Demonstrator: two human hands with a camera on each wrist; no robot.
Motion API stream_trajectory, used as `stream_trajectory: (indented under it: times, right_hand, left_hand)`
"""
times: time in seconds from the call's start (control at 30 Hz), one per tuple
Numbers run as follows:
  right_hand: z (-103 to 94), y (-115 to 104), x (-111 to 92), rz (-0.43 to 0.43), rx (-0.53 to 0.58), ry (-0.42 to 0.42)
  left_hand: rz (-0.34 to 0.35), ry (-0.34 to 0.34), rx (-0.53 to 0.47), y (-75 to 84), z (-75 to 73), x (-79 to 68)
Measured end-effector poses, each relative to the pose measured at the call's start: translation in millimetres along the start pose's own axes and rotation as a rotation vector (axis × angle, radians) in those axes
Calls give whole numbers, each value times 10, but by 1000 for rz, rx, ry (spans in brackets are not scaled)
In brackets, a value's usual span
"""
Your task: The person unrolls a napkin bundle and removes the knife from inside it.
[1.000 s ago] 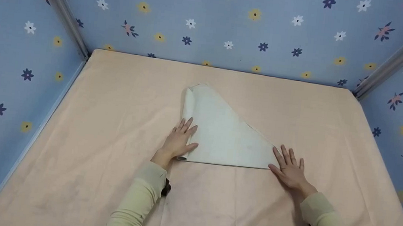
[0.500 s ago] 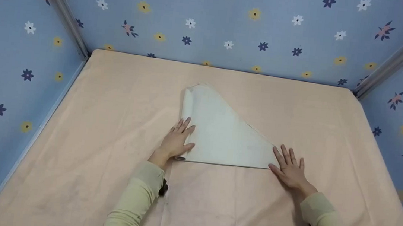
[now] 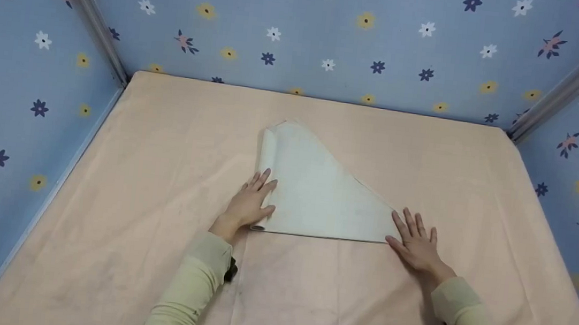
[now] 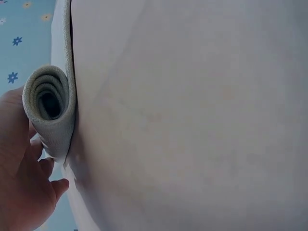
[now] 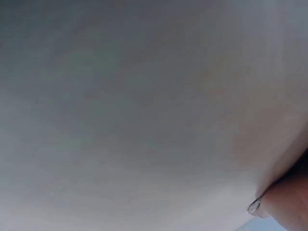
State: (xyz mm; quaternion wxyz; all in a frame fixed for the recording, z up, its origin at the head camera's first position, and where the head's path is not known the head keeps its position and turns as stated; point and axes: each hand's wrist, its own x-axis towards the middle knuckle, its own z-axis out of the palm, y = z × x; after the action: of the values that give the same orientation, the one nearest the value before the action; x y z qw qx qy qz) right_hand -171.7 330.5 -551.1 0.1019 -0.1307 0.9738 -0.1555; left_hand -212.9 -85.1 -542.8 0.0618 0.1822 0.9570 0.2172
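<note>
A pale, whitish cloth (image 3: 323,198) lies flat in the head view, roughly triangular, its left side turned into a narrow roll (image 3: 267,149). Over the lower part of that roll rests my left hand (image 3: 248,204), fingers extended and thumb apart. In the left wrist view the roll's end (image 4: 54,132) shows several coiled layers round a hollow middle, with my left hand (image 4: 24,192) alongside. My right hand (image 3: 418,246) lies with spread fingers at the cloth's right corner, index fingertip and thumb touching its edge. The right wrist view catches only part of that hand (image 5: 288,204) beside a bit of cloth (image 5: 254,207).
A peach-coloured sheet (image 3: 163,133) covers the table, with faint creases. Blue panels with a flower print (image 3: 302,40) stand at the back and both sides. Grey metal posts (image 3: 90,12) mark the back corners.
My left hand has slid slightly to the left, and the roll has shifted left with it, so a little more flat cloth shows. The right hand stays where it was.
</note>
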Motion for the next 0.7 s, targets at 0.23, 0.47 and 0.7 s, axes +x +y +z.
stream_trajectory:
  times: [0.23, 0.47, 0.7]
  right_hand:
    - [-4, 9, -9, -14, 18, 4]
    - [-6, 9, -1, -11, 17, 4]
    - [2, 4, 1, -5, 15, 3]
  left_hand:
    - [-2, -2, -12, -6, -37, -15]
    - [-14, -13, -9, -15, -67, -19]
    - [-21, -13, -4, -39, -86, -28]
